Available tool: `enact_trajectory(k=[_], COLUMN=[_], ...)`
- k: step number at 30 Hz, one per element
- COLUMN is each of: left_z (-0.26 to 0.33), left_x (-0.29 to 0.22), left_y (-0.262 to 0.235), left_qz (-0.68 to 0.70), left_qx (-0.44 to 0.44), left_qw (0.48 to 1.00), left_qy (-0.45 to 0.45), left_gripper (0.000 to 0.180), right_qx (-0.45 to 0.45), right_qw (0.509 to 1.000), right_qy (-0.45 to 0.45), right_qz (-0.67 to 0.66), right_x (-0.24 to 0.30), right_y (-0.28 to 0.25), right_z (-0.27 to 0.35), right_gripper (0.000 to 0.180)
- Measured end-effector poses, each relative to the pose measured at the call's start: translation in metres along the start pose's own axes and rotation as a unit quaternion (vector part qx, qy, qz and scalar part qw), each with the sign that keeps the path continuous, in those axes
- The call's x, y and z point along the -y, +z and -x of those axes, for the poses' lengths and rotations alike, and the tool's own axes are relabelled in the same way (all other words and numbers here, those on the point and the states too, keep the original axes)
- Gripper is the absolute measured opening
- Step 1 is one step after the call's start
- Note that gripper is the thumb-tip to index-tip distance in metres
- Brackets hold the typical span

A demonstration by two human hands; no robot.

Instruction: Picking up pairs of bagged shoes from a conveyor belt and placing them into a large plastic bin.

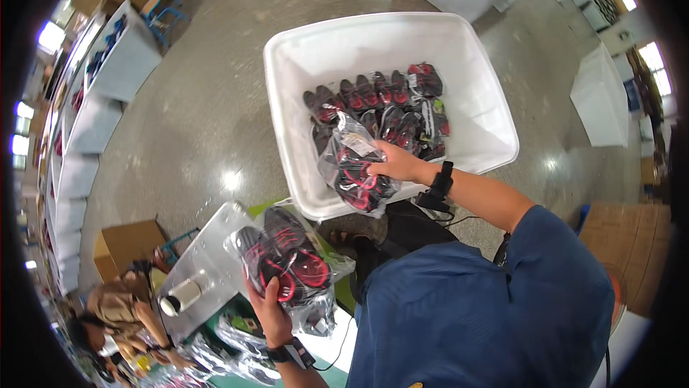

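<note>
bagged black-and-red shoes (359,185) are in the right hand (393,162), across the near rim of the white bin (459,42); thumb on top, fingers mostly hidden, closed on the bag. loose slick film could slide under that grip, dropping the shoes outside the rim. second shoe bag (310,267) is in the left hand (273,318), left of the bin; hand curled around its near edge, thumb showing. one-sided hold, so the bag could tip and sag; whether anything supports it, can't tell. in the bin, packed shoes (382,90) sit in rows; a hard drop might knock them askew. right wrist strap (439,185) has a cable that could snag on the rim. bottle (181,297) farther left could get bumped by a wide left swing.
</note>
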State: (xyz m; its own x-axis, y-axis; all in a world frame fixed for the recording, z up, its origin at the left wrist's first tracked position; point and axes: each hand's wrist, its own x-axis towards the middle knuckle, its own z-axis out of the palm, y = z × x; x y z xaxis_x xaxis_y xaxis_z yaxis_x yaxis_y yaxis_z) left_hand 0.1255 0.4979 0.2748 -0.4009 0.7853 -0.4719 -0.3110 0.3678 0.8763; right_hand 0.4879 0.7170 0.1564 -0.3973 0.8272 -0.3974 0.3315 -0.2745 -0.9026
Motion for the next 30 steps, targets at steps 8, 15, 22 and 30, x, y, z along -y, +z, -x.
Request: enact_trajectory(k=[8,15,22,30], left_z=[-0.131,-0.208,-0.261,-0.162], left_x=[0.015,-0.007,-0.021,0.047], left_y=[0.165,0.348,0.493,0.297], left_qz=[-0.521,-0.676,-0.585,-0.393], left_qx=[0.193,0.334,0.244,0.170], left_qw=[0.807,0.609,0.528,0.851], left_qy=[0.198,0.247,0.565,0.305], left_gripper=[0.093,0.063,0.059,0.024], right_qx=[-0.021,0.074,-0.041,-0.108], right_qw=[0.952,0.840,0.732,0.947], right_qy=[0.086,0.081,-0.161,-0.139], right_qz=[0.292,0.531,0.661,0.267], right_x=[-0.037,-0.016,0.037,-0.006], right_y=[-0.162,-0.291,-0.356,-0.270], right_z=[0.025,-0.009,-0.116,-0.078], right_gripper=[0.087,0.065,0.056,0.043])
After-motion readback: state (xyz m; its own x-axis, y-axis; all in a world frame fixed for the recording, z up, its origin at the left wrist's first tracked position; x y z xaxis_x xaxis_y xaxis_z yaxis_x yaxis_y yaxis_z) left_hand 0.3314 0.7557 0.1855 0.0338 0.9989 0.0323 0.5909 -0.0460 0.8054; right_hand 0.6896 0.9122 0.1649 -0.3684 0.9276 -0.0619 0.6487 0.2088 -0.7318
